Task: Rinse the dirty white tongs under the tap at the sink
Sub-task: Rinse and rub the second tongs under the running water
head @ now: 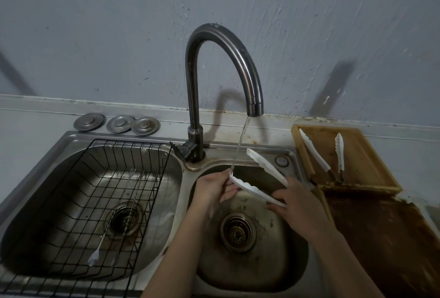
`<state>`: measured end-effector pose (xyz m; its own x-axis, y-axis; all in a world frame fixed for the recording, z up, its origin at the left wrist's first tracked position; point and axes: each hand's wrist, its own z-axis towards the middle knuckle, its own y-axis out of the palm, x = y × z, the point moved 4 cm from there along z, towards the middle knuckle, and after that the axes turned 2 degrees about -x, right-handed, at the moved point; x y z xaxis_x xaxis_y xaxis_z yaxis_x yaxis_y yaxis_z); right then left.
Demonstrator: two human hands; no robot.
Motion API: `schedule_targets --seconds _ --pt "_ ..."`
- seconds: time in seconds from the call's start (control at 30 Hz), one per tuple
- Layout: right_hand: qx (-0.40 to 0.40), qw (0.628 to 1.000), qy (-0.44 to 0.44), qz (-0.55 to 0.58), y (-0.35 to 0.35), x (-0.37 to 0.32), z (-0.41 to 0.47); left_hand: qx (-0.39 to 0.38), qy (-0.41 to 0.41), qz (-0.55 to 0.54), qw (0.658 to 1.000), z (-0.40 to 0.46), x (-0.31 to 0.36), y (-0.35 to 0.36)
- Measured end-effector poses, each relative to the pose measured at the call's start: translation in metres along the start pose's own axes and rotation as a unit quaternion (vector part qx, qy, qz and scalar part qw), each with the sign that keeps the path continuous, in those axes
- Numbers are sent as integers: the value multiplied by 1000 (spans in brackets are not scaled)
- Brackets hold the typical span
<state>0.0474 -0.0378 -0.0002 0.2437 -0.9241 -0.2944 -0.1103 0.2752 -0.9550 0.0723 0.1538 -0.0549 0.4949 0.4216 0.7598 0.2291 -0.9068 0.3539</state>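
White plastic tongs (259, 178) are over the right basin of the steel sink (295, 274), their two scalloped arms sprung apart. The right hand (294, 199) grips them at the hinge end, fingers curled round both arms, while the left hand (214, 189) has its fingers bent against the tip of the nearer arm, just where the thin stream from the tap (223, 66) lands. So the rinse looks to be well in hand, with only that one tip wet as far as I can tell.

Next, I'd judge, the far arm, pointing toward 11 o'clock and clear of the water, needs swinging under the stream, and the tongs want turning so the inner faces get washed too. A wet, springy tool could slip, so the hinge grip should hold firm.

At 3 o'clock from the basin a stained wooden tray (371, 178) sits on the desk with another pair of tongs (316, 152) in it. At 9 o'clock the left basin holds a black wire rack (78, 166) with slim utensils (123, 212). Three metal sink plugs (116, 123) lie along the back ledge, below a scuffed grey wall (119, 35).
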Motion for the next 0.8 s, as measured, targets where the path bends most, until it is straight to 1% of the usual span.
schedule_targets --seconds 0.1,0.17,0.27,0.37,0.47,0.57,0.7,0.8 --pt "44 998 34 -12 -6 2 0 -30 -11 -69 997 -2 6 7" --pt "67 997 48 12 -9 2 0 -32 -9 -90 995 -2 11 7" --pt "77 995 43 41 -8 -1 3 10 20 -64 998 -2 17 7" --pt "83 995 33 46 -3 -5 4 55 82 0 995 -5 21 9" --pt "109 991 25 75 0 -8 3 87 146 106 980 -7 30 6" --pt "118 988 9 97 1 -12 2 103 186 159 964 -9 42 6" --pt "114 984 -13 138 2 -19 1 127 249 142 949 -15 54 11" --pt "127 980 -17 153 3 -24 1 108 292 84 947 -19 52 19"
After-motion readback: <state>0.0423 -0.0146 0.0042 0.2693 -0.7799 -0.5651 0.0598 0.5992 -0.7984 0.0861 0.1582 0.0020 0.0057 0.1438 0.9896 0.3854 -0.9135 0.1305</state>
